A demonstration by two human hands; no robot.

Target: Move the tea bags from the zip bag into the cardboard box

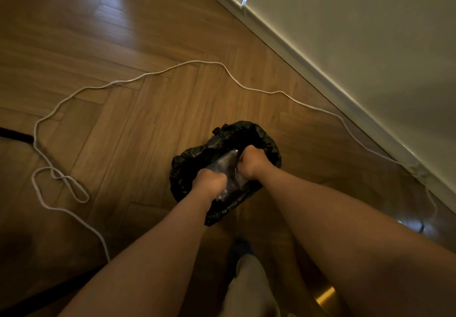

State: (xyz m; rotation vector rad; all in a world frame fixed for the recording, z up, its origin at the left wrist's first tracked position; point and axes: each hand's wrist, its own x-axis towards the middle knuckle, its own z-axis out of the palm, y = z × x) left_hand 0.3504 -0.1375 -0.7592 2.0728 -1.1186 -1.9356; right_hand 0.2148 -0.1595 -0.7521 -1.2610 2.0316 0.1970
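A clear plastic zip bag (228, 168) is held over a bin lined with a black rubbish bag (249, 134) on the wooden floor. My left hand (209, 182) grips the bag's near end with curled fingers. My right hand (249, 162) grips its far end the same way. The zip bag looks crumpled and I cannot tell what is inside. No tea bags and no cardboard box are in view.
A long white cable (148, 75) snakes over the parquet floor around the bin and loops at the left. A white wall with a skirting board (320, 70) runs diagonally at the right. My leg and a blue shoe (240, 250) are below the bin.
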